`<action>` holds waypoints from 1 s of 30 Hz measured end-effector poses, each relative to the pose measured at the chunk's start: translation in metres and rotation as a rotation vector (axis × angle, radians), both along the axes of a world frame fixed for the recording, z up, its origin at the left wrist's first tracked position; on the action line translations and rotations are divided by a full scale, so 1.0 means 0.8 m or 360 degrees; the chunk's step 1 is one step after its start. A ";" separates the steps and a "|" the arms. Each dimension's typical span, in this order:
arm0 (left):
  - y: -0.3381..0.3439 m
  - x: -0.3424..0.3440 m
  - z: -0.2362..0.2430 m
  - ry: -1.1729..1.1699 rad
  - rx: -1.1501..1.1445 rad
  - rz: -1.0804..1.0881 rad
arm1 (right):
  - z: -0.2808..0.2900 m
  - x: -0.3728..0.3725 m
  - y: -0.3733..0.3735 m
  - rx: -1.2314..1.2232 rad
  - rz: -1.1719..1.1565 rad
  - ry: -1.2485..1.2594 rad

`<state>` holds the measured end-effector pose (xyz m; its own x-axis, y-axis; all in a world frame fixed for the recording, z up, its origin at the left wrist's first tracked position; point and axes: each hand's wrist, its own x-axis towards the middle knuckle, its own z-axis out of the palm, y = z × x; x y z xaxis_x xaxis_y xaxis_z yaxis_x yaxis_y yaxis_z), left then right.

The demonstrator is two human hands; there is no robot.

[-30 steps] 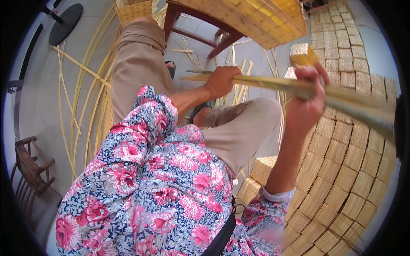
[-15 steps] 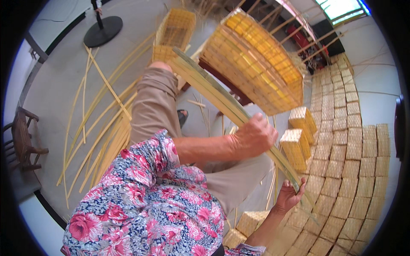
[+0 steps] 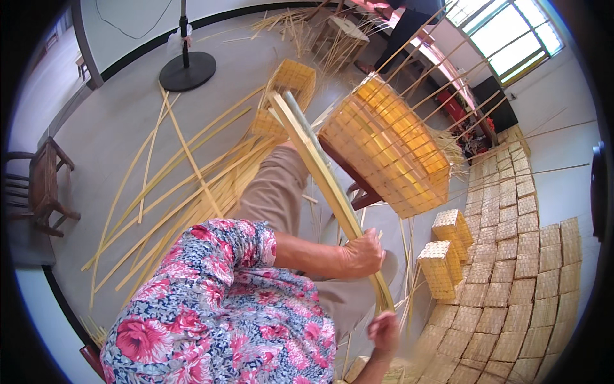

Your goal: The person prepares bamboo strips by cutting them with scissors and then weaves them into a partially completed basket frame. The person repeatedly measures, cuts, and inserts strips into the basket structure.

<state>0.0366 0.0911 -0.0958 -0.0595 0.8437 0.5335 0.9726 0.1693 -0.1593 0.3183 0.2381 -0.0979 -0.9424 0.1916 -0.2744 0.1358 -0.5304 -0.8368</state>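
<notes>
My left hand (image 3: 363, 255) is closed round long split bamboo strips (image 3: 320, 163), pale yellow with a grey-green side, which slant from the upper middle down toward the lower right. My right hand (image 3: 384, 333), slightly blurred, has curled fingers at the lower end of these strips. The upper end crosses in front of a small woven bamboo basket (image 3: 297, 80). Just right of it, a large yellow woven basket (image 3: 396, 153) with long unwoven strips sticking out rests on a dark red wooden stand (image 3: 366, 195).
Loose strips (image 3: 192, 160) spread over the grey floor at left, near a wooden chair (image 3: 48, 182) and a black pole stand (image 3: 187, 70). Two upright woven boxes (image 3: 438, 269) and rows of flat woven pieces (image 3: 508, 269) lie right. A person (image 3: 400, 35) in dark trousers stands at the back.
The bamboo strips have swung from nearly level to a steep slant. Both hands have moved, my right one down toward the lower edge. The view has tilted up, showing more of the room.
</notes>
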 end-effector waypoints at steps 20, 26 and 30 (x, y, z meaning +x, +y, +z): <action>-0.010 0.076 -0.051 -0.0697 -0.0234 -0.0554 | 0.060 -0.393 -0.101 0.0354 0.1190 -0.0378; -0.195 -0.040 0.067 -0.0925 0.0938 -0.0739 | 0.075 -0.357 -0.109 0.1001 0.1125 0.0061; -0.293 -0.103 0.125 -0.0708 0.1271 0.0588 | 0.100 -0.320 -0.128 0.0623 0.1211 -0.0118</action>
